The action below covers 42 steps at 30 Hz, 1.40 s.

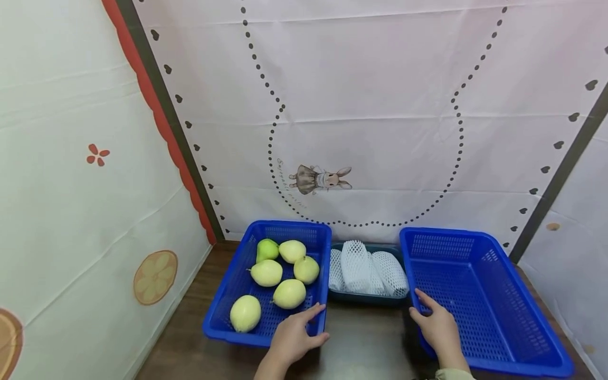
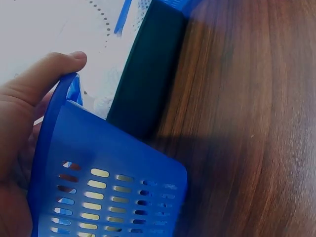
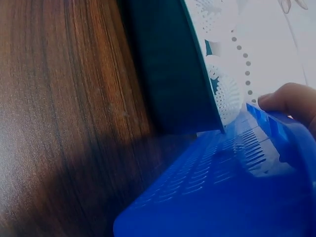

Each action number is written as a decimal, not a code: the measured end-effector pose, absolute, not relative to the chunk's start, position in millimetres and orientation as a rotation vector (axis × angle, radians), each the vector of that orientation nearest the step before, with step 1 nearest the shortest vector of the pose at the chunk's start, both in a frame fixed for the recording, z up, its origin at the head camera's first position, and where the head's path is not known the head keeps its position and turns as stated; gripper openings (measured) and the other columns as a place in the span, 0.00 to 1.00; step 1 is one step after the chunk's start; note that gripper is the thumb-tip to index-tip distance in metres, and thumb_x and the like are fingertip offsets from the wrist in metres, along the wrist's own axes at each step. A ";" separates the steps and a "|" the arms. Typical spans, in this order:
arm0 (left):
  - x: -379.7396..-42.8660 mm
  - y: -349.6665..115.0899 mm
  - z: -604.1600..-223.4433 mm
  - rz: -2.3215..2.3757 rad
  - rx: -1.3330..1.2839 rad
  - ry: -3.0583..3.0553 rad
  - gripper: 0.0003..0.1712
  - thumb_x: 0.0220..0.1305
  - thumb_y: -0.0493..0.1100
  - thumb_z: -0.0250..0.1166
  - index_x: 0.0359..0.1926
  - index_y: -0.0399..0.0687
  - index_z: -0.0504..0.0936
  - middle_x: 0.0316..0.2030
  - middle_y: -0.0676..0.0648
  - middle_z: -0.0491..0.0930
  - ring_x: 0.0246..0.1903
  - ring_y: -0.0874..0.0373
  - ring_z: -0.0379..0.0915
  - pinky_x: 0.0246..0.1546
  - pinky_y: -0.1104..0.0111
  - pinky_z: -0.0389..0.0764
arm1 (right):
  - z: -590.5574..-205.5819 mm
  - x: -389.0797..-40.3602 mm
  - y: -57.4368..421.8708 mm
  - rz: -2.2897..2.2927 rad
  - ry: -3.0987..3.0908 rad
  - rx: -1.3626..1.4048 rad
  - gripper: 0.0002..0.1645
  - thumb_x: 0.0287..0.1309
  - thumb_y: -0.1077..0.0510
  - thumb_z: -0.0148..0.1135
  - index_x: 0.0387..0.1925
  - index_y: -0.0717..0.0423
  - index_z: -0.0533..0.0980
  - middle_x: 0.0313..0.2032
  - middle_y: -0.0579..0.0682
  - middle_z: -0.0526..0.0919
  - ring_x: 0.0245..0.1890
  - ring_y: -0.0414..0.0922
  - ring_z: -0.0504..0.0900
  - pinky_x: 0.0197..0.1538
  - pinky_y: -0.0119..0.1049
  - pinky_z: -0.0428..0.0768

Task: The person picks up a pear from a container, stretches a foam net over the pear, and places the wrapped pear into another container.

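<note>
At the left basket's near right corner, my left hand point(image 1: 293, 336) holds the rim of the blue plastic basket point(image 1: 218, 311), with one digit over the rim in the left wrist view. Several yellow-green pears point(image 1: 291, 294) lie loose inside it; one at the back point(image 1: 267, 249) is greener. My right hand point(image 1: 439, 327) grips the left rim of a second blue basket point(image 1: 494, 311), which shows a bare slatted floor. In the right wrist view only one digit point(image 3: 289, 98) shows over that rim; the remaining fingers are hidden.
Between the two baskets stands a dark green tray point(image 1: 370, 300) holding several white foam net sleeves point(image 1: 356, 266). All stand on a brown wooden table point(image 1: 185, 343). White printed cloth walls point(image 1: 370, 132) close off the back and both sides.
</note>
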State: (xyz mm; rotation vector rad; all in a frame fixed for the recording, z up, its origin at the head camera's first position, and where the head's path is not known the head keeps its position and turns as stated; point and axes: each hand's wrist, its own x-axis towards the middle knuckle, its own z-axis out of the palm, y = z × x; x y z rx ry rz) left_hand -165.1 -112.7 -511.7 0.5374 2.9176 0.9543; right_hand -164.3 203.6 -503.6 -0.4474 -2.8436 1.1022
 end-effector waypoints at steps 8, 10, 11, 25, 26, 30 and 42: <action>-186.5 -151.5 -456.5 1.048 0.366 2.784 0.46 0.53 0.63 0.64 0.66 0.46 0.62 0.60 0.39 0.67 0.58 0.42 0.63 0.54 0.47 0.65 | -502.0 -164.5 201.7 1.097 -2.834 -0.471 0.33 0.56 0.50 0.60 0.62 0.56 0.67 0.54 0.64 0.73 0.47 0.61 0.76 0.43 0.54 0.73; -203.0 -175.0 -435.4 0.882 0.239 2.855 0.45 0.54 0.62 0.64 0.65 0.41 0.62 0.59 0.37 0.68 0.58 0.40 0.63 0.53 0.46 0.65 | -503.1 -165.1 200.6 1.099 -2.838 -0.480 0.33 0.56 0.50 0.59 0.62 0.56 0.66 0.55 0.64 0.73 0.47 0.61 0.76 0.44 0.55 0.72; -211.9 -187.0 -428.4 0.818 0.168 2.852 0.45 0.55 0.61 0.64 0.65 0.39 0.62 0.58 0.36 0.68 0.55 0.40 0.66 0.50 0.47 0.69 | -503.4 -165.4 200.6 1.102 -2.839 -0.486 0.33 0.56 0.50 0.59 0.63 0.56 0.66 0.55 0.64 0.73 0.48 0.61 0.75 0.44 0.56 0.72; -250.8 -226.4 -448.4 0.106 0.116 2.484 0.24 0.39 0.48 0.77 0.38 0.50 0.76 0.38 0.48 0.74 0.41 0.52 0.69 0.41 0.58 0.73 | -502.3 -163.6 201.7 1.117 -2.812 -0.459 0.33 0.55 0.50 0.60 0.61 0.56 0.68 0.54 0.64 0.74 0.47 0.61 0.76 0.43 0.54 0.72; -250.4 -226.6 -450.5 0.095 0.099 2.473 0.28 0.37 0.47 0.78 0.43 0.53 0.77 0.42 0.47 0.74 0.45 0.50 0.68 0.45 0.56 0.72 | -502.9 -163.6 201.1 1.120 -2.806 -0.459 0.32 0.55 0.50 0.60 0.61 0.56 0.68 0.53 0.64 0.74 0.47 0.61 0.76 0.44 0.54 0.72; -248.7 -227.6 -458.4 0.045 0.081 2.447 0.33 0.34 0.45 0.80 0.46 0.60 0.78 0.42 0.47 0.73 0.46 0.49 0.68 0.46 0.54 0.71 | -504.5 -164.8 198.8 1.125 -2.803 -0.473 0.32 0.56 0.51 0.60 0.61 0.57 0.68 0.54 0.64 0.74 0.47 0.61 0.76 0.45 0.55 0.72; -252.9 -239.3 -457.0 0.401 0.112 2.483 0.32 0.35 0.41 0.77 0.41 0.49 0.68 0.36 0.45 0.71 0.33 0.52 0.69 0.29 0.62 0.74 | -506.6 -166.4 199.3 1.131 -2.790 -0.506 0.32 0.55 0.52 0.59 0.62 0.57 0.67 0.54 0.63 0.74 0.49 0.61 0.75 0.48 0.56 0.71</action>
